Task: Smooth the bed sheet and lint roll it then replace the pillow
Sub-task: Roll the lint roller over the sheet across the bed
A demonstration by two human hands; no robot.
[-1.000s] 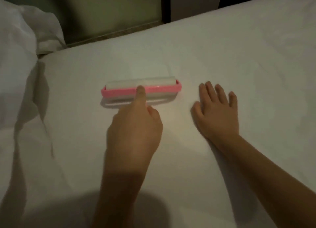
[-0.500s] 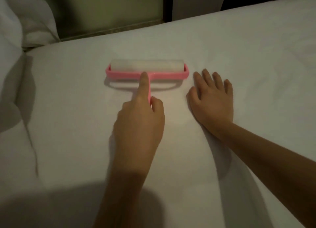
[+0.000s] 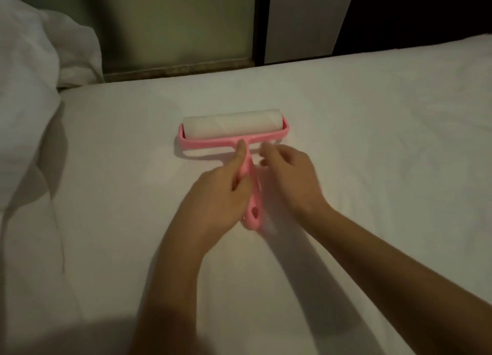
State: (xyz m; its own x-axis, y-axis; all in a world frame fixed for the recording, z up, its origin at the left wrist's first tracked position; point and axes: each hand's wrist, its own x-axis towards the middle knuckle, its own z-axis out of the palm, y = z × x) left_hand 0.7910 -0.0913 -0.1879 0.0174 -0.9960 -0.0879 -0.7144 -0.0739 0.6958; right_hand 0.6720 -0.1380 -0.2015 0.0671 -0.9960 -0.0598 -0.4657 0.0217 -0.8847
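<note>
Since half a second ago my right hand (image 3: pixel 290 176) has lifted off the bed sheet (image 3: pixel 372 141) and come in just beside the lint roller (image 3: pixel 231 127). Its fingers are loosely bent, blurred, and hold nothing I can see. My left hand (image 3: pixel 221 195) grips the pink handle, forefinger laid along it. The white roll sits in a pink frame, flat on the sheet at mid-bed.

Dim, warm light. Past the far edge of the bed (image 3: pixel 372 70): greenish wall panel (image 3: pixel 173 22), dark vertical strip (image 3: pixel 262 22), pale grey panel (image 3: pixel 306 19), black area (image 3: pixel 426 8) at right. Speckled ledge (image 3: pixel 175 68) under the green panel.
</note>
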